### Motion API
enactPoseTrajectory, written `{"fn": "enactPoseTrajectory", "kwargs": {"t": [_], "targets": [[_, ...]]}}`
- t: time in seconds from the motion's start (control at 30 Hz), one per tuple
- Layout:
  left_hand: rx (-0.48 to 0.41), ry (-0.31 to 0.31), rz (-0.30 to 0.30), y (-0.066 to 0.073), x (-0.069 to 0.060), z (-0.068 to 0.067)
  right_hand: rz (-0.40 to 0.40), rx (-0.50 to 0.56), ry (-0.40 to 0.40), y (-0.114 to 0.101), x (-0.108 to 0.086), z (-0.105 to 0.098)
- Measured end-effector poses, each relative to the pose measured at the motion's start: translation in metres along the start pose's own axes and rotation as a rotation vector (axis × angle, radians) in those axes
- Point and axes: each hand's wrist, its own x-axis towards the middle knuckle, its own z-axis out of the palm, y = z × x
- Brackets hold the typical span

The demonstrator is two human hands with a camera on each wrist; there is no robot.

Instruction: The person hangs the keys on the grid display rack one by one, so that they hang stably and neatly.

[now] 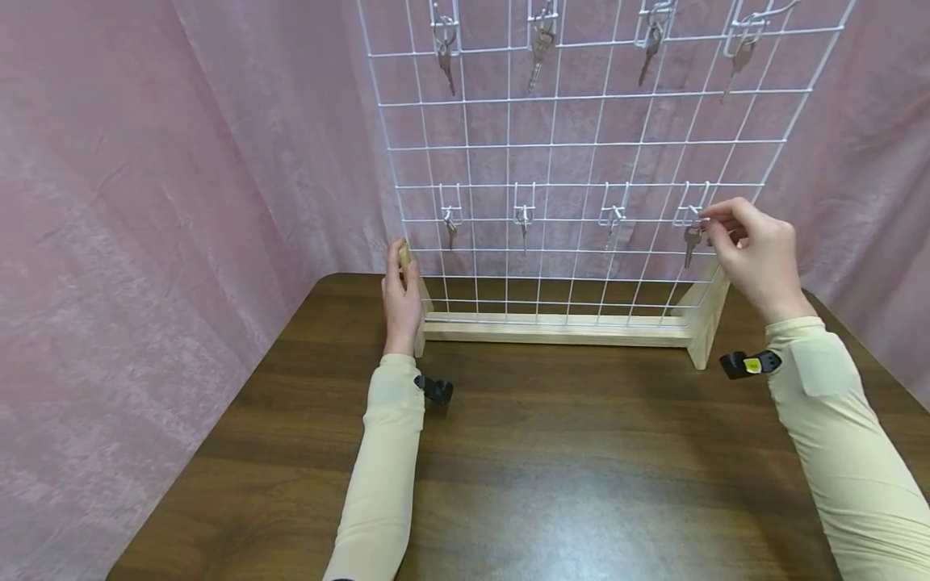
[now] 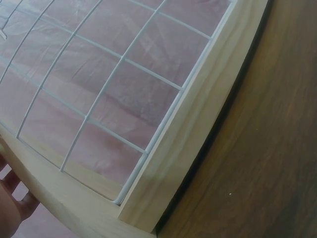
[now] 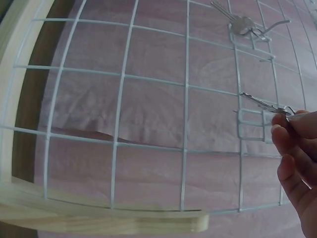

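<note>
A white wire grid rack [image 1: 552,145] stands upright in a pale wooden stand [image 1: 545,329]. My left hand [image 1: 401,298] grips the stand's left side piece, thumb and fingers on either side of it. In the left wrist view the fingers [image 2: 12,198] lie against the wood. On the right, my right hand [image 1: 756,250] pinches the ring of a silver key [image 1: 693,242] at the tip of the lower right hook [image 1: 686,214]. The key [image 3: 262,103] also shows in the right wrist view; fingertips partly cover its ring.
Several other keys hang from white hooks in two rows, such as a key [image 1: 525,222] in the lower row and a key [image 1: 541,48] in the upper one. The stand rests on a brown wooden table [image 1: 545,452]. Pink curtains [image 1: 182,202] surround it.
</note>
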Motion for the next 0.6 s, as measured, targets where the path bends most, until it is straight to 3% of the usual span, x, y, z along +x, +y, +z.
{"fn": "enactPoseTrajectory", "kwargs": {"t": [0.23, 0.6], "targets": [[0.019, 0.0, -0.008, -0.001, 0.0, -0.002, 0.046, 0.068, 0.035, 0.003, -0.001, 0.01], [0.016, -0.007, 0.004, -0.001, 0.001, 0.0, 0.121, 0.089, 0.002, 0.007, 0.005, 0.014]]}}
